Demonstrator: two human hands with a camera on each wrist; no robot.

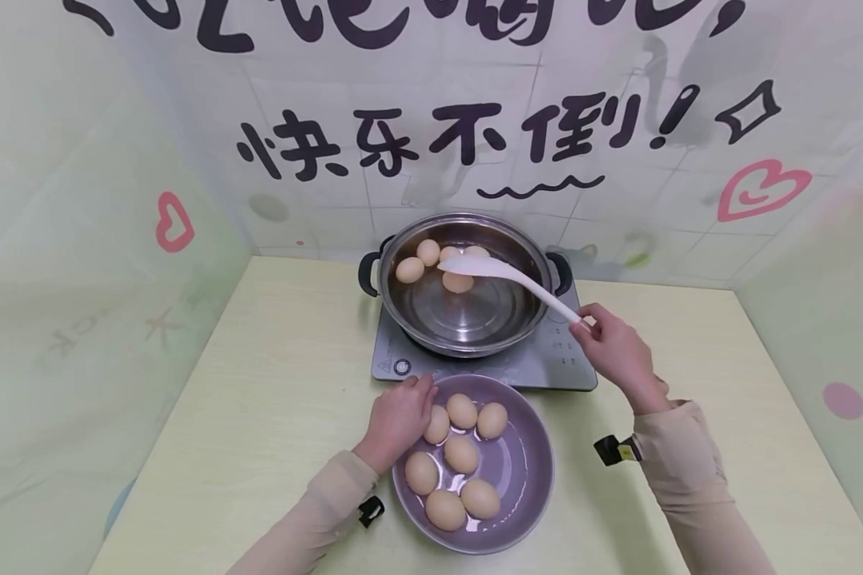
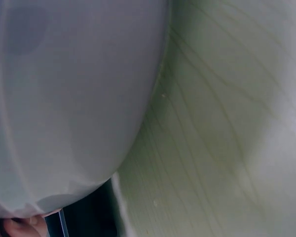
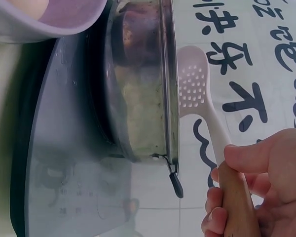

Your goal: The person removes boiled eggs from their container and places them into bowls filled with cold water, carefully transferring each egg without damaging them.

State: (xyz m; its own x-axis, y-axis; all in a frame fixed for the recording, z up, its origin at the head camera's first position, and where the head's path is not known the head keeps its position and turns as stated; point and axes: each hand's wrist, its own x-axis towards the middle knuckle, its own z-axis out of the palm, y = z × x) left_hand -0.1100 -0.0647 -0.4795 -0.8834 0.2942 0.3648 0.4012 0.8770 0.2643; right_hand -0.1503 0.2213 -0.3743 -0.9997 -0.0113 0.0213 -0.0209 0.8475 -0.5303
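Observation:
My right hand [image 1: 618,351] grips the wooden handle of a white slotted spoon [image 1: 485,266]; the perforated head shows in the right wrist view [image 3: 192,81]. That head is above a steel pot [image 1: 460,327] with water and several eggs [image 1: 410,270] at its far left and middle. One egg [image 1: 458,282] is partly covered by the spoon; whether it touches the spoon I cannot tell. My left hand [image 1: 401,415] holds the upper left rim of a purple bowl [image 1: 539,471], its fingers curled over the edge. Several eggs [image 1: 462,455] lie in water in this bowl.
Under the pot is a grey induction cooker [image 1: 546,371] with touch controls at its right. The pot's black handles [image 1: 369,274] stick out on both sides. A pale wood-grain table [image 1: 288,359] carries everything, with printed wall sheets [image 1: 460,192] behind and beside it.

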